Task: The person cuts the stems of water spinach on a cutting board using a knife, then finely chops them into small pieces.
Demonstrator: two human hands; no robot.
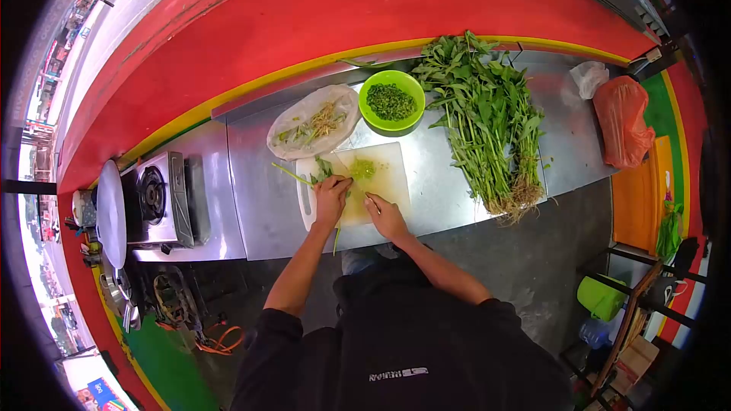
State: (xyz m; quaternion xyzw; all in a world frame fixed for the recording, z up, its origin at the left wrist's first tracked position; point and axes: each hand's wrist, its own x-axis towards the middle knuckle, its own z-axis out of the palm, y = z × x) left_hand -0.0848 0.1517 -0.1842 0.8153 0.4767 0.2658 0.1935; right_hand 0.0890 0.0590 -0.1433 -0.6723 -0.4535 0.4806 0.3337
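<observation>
My left hand (pixel 332 192) presses a small bunch of green stems (pixel 316 175) down on a pale cutting board (pixel 392 183) on the steel counter. My right hand (pixel 384 215) grips a knife whose blade (pixel 368 198) is mostly hidden, right beside the left hand. A small heap of chopped greens (pixel 362 168) lies on the board beyond the hands. A lime green bowl (pixel 391 100) holding chopped greens stands behind the board.
A big pile of leafy stalks (pixel 487 122) lies to the right. A plastic bag with trimmings (pixel 312 128) lies behind the board. A gas stove (pixel 156 199) stands at the left, and an orange bag (pixel 623 122) and a white bag (pixel 588 76) at the far right.
</observation>
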